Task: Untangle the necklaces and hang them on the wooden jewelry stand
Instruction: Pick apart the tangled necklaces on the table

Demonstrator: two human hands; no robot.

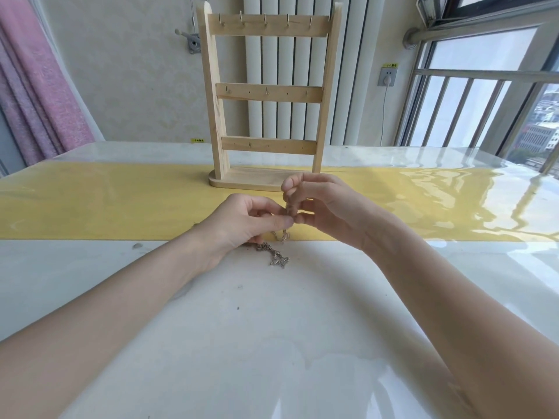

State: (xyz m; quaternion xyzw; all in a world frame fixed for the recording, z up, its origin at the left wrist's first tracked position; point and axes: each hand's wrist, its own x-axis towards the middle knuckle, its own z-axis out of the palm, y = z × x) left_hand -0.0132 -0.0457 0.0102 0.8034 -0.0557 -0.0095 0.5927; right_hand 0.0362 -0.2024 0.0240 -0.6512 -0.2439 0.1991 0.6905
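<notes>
Both hands work the necklaces (273, 252), a silvery tangle near the middle of the bench (272, 343), just on the near side of the yellow runner (106, 207). The left hand (242, 222) pinches part of the chain between thumb and fingertips, its fingers narrow, while the loose clump trails onto the bench beneath it. The right hand (320, 204) has its fingers curled close and pinches a strand just above the left hand's grip.

The risk, as I judge it, is pulling the two pinches apart too hard: that would tighten the knot or strain a fine link. A strand slipping free could also drop back into the clump and re-tangle.

The wooden jewelry stand (266, 95) stands upright on the runner toward the far edge, directly behind the hands, its hooks bare. Nothing lies between hands and stand. Behind it are a radiator (351, 86), a pink curtain (39, 95) at far left and a window (484, 86) at right.
</notes>
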